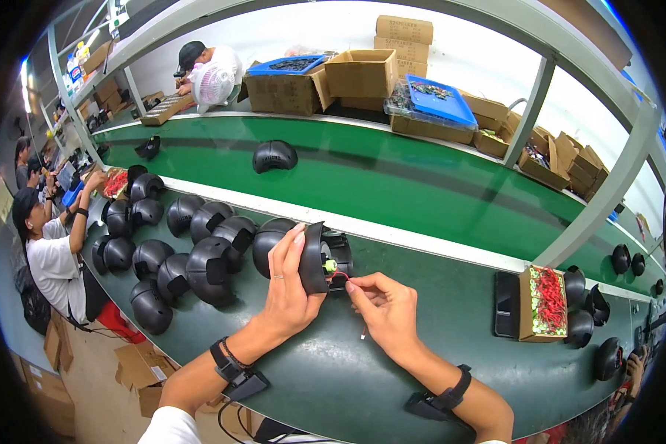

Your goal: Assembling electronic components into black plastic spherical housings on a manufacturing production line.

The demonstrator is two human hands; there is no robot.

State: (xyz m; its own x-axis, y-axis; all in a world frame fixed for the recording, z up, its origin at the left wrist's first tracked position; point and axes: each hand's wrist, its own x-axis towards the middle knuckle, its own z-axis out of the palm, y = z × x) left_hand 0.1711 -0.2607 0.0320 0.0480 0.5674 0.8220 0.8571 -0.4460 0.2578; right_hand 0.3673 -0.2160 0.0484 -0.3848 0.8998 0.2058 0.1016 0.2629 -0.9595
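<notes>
My left hand (285, 288) is wrapped around a black rounded plastic shell (314, 255), holding it tilted above the bench, its hollow side facing right. Inside the shell shows a small yellow-green cylindrical part (330, 266), with a thin red wire (340, 274) coming out of it. The thumb and index finger of my right hand (386, 307) pinch that wire just right of the shell. Below these fingers dangles a small white connector (363, 336). Several similar black shells (213, 270) stand close together left of my left hand.
A carton (525, 314) of red-wired green parts stands right on the dark green bench (436, 355), beside a black flat tray (506, 303). Beyond a white rail, a green conveyor (392, 177) carries another shell (275, 156). A co-worker (52, 251) sits at the left. Metal posts (599, 192) rise at the right.
</notes>
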